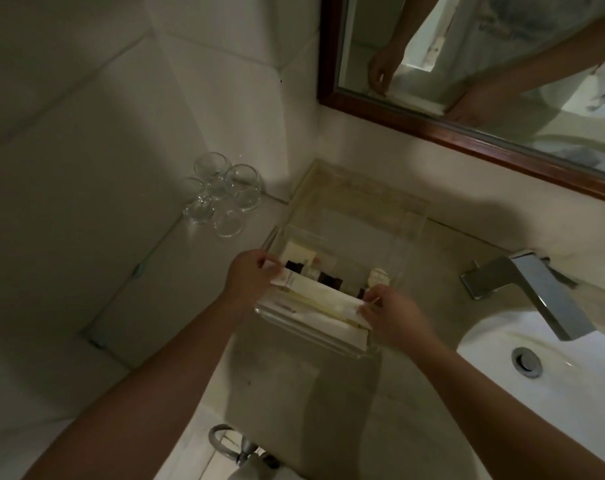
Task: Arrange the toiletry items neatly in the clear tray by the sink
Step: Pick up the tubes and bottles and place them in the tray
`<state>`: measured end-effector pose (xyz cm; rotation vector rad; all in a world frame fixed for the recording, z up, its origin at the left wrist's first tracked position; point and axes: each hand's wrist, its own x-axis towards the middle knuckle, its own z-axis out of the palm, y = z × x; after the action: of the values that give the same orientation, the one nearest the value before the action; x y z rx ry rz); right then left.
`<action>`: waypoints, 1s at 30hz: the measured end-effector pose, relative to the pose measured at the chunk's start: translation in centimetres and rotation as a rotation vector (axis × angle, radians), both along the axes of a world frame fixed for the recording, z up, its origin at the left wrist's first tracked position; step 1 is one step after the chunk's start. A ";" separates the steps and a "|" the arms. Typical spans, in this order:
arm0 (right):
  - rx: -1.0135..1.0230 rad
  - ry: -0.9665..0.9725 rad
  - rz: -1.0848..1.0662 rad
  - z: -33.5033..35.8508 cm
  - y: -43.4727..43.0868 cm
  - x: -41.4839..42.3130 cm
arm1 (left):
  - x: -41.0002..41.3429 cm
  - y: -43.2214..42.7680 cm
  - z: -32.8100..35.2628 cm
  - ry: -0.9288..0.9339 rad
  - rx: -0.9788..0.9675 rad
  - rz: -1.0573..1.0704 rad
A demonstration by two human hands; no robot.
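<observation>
A clear tray (408, 216) stands on the beige counter to the left of the sink. In its near half lie long white packets (316, 301), stacked lengthwise. My left hand (249, 277) pinches the left end of the top packet. My right hand (394, 315) pinches its right end. Behind the packets, small dark bottles (329, 277), a white soap box (299, 252) and a round cream lid (379, 277) sit inside the tray. The tray's far half holds nothing that I can make out.
Two clear glasses (225, 181) stand by the tiled wall, left of the tray. A chrome faucet (536, 292) overhangs the white sink (554, 368) at the right. A wood-framed mirror (467, 131) hangs above. A metal ring (221, 441) hangs below the counter's front edge.
</observation>
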<state>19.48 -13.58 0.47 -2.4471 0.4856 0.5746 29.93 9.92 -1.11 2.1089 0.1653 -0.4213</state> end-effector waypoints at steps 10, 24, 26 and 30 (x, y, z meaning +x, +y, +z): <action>-0.244 -0.112 0.068 -1.5 0.1 -1.0 | 0.0 -0.1 -2.0 -0.269 0.261 -0.217; 0.180 -0.310 -0.274 -0.3 -0.1 -1.2 | 0.2 0.9 0.6 -0.106 0.068 -0.215; 0.342 -0.400 -0.378 1.3 0.1 -0.5 | 0.5 1.2 2.0 -0.054 0.100 -0.418; 0.499 -0.499 -0.500 3.5 0.6 1.2 | 0.0 0.4 3.8 0.127 0.029 -0.591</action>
<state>20.72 -13.00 3.96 -1.8023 0.6212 -0.1211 29.93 10.34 2.69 2.1357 -0.3931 -0.9044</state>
